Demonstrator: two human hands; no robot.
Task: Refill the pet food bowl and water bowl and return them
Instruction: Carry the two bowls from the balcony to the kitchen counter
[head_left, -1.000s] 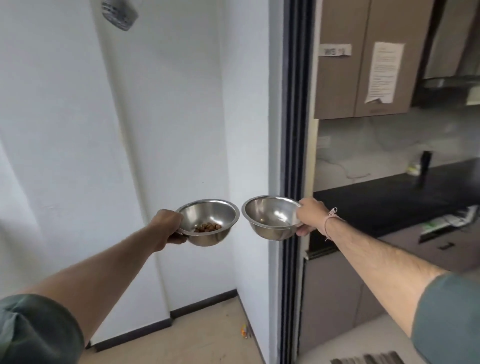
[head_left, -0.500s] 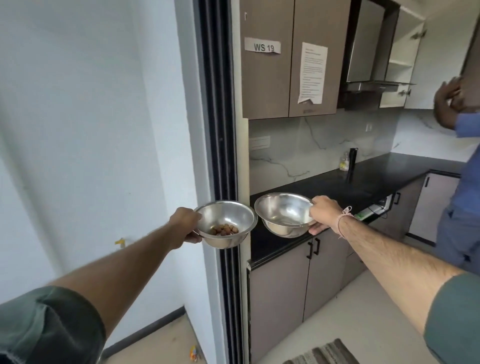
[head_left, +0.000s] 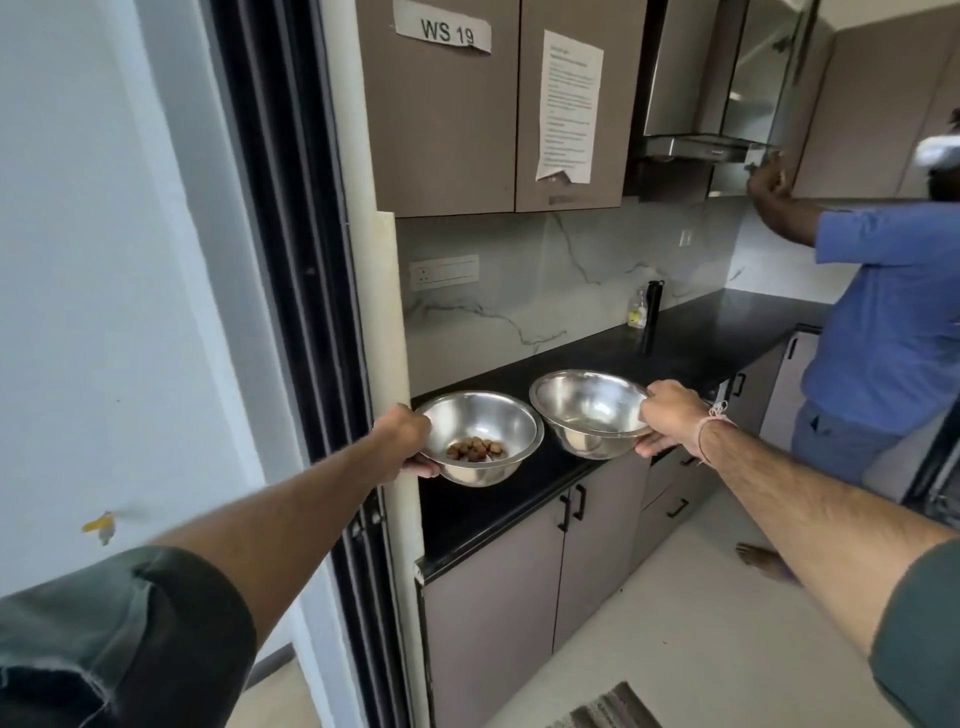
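Both arms are stretched forward, each carrying a steel bowl in the air above the near end of a black counter (head_left: 691, 338). My left hand (head_left: 402, 441) grips the rim of the food bowl (head_left: 480, 421), which has a small heap of brown kibble (head_left: 475, 449) at its bottom. My right hand (head_left: 667, 415) grips the rim of the second steel bowl (head_left: 584, 402), tilted a little toward me; it looks empty inside. The two bowls hang side by side, almost touching.
A black sliding-door frame (head_left: 296, 312) and a cream wall edge (head_left: 395, 338) stand left of the counter. A dark bottle (head_left: 652, 317) and a small clear bottle (head_left: 636, 309) sit on the counter. A person in a blue shirt (head_left: 893, 322) stands at the right, reaching up.
My view has swung right from the white wall past the door frame to the kitchen. Both bowls stay in my hands and now hang over the counter's near end.
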